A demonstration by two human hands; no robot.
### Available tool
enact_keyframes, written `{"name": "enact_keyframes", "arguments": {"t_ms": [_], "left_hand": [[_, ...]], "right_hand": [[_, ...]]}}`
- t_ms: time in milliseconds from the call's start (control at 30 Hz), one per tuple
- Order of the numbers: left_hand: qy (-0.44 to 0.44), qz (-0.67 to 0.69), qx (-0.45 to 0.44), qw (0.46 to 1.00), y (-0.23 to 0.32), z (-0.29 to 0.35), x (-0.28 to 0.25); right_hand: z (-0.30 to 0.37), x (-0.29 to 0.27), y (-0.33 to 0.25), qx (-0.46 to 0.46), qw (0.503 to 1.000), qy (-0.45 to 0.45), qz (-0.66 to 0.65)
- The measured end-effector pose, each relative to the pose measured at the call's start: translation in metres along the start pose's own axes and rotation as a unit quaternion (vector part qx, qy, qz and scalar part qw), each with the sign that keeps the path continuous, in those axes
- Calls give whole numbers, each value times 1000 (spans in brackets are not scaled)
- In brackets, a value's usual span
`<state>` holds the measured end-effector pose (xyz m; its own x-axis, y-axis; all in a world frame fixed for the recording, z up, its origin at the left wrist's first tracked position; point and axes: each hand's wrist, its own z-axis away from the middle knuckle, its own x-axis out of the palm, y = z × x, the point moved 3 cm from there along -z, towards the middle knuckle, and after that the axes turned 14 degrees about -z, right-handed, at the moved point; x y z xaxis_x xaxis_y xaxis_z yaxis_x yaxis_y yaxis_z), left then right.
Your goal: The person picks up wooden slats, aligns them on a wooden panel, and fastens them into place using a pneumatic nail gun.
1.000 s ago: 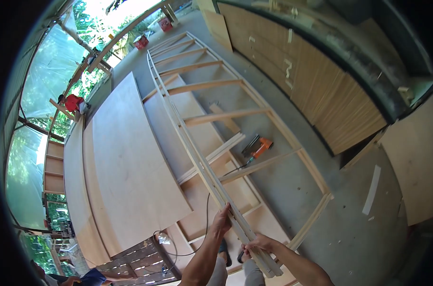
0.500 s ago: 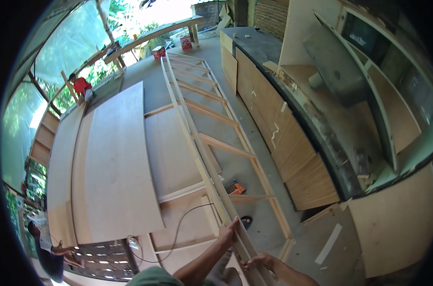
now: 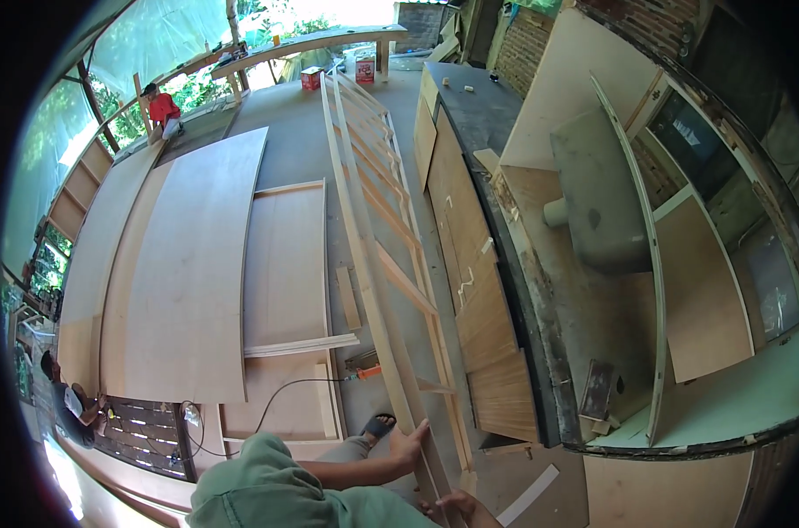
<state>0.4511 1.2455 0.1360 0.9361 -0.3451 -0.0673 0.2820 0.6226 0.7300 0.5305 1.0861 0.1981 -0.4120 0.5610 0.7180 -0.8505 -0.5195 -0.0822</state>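
A long, ladder-like wooden frame (image 3: 384, 326) runs from my body far across the floor, with slanted crosspieces between its two long rails. My left hand (image 3: 408, 443) has its fingers wrapped round the near rail. Closer to the lower edge, my right hand (image 3: 463, 505) grips the same rail; part of it is cut off by the picture's edge. To the left, beside the frame, an orange tool (image 3: 364, 373) lies on a panel's edge with a dark hose (image 3: 280, 387) running from it.
Large plywood sheets (image 3: 188, 264) lie at the left. A dark-topped wooden cabinet (image 3: 470, 238) stands along the right, before a leaning panel (image 3: 632, 255). Two co-workers, one in a red shirt (image 3: 163, 108), are at the left. Red boxes (image 3: 365, 69) sit at the far end.
My view has turned, and the wooden frame now stands more on edge, its rails looking closer together. It has shifted off the left panels. Both hands keep hold of it.
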Motion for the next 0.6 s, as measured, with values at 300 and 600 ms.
{"name": "enact_keyframes", "arguments": {"t_ms": [300,600], "left_hand": [[37,-58,-27,997,25,17,92],[61,-85,5,995,26,22,150]], "right_hand": [[89,-30,-19,-122,991,0,-50],[57,-115,-51,64,968,-215,-112]]}}
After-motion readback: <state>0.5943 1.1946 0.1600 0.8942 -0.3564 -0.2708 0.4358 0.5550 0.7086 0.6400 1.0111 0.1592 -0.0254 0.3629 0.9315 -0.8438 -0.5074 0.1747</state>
